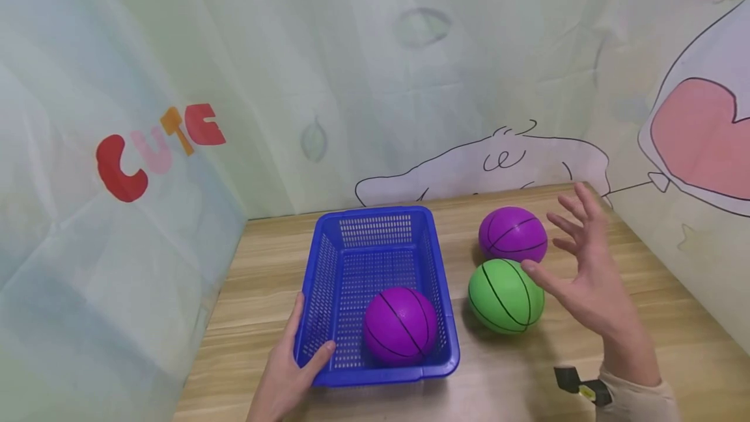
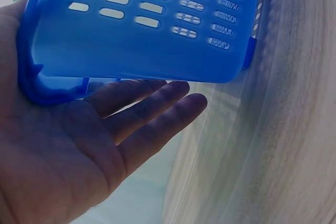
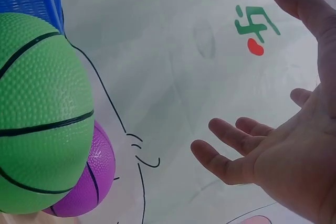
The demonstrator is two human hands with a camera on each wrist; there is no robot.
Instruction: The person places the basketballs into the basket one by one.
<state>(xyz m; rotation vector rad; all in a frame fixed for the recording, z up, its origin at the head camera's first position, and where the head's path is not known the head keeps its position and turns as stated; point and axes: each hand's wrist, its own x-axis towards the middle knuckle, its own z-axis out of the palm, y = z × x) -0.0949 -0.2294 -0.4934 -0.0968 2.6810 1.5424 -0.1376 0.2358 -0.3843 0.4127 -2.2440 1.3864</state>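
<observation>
My left hand [image 1: 286,370] holds the near left corner of a blue plastic basket [image 1: 375,378], thumb over the rim and fingers along the outer wall. A purple ball [image 1: 401,325] with black lines lies inside, at the basket's near right end. To the right of the basket, a green ball [image 1: 505,296] rests on the table, with another purple ball [image 1: 512,233] just behind it. My right hand [image 1: 592,279] is raised beside these two, fingers spread and nothing in it. In the right wrist view a gap separates that hand from the green ball [image 3: 47,103].
The wood-grain table [image 1: 252,305] is bounded by printed cloth walls [image 1: 328,83] at the back, left and right. A black strap [image 1: 586,388] with a small device sits on my right wrist.
</observation>
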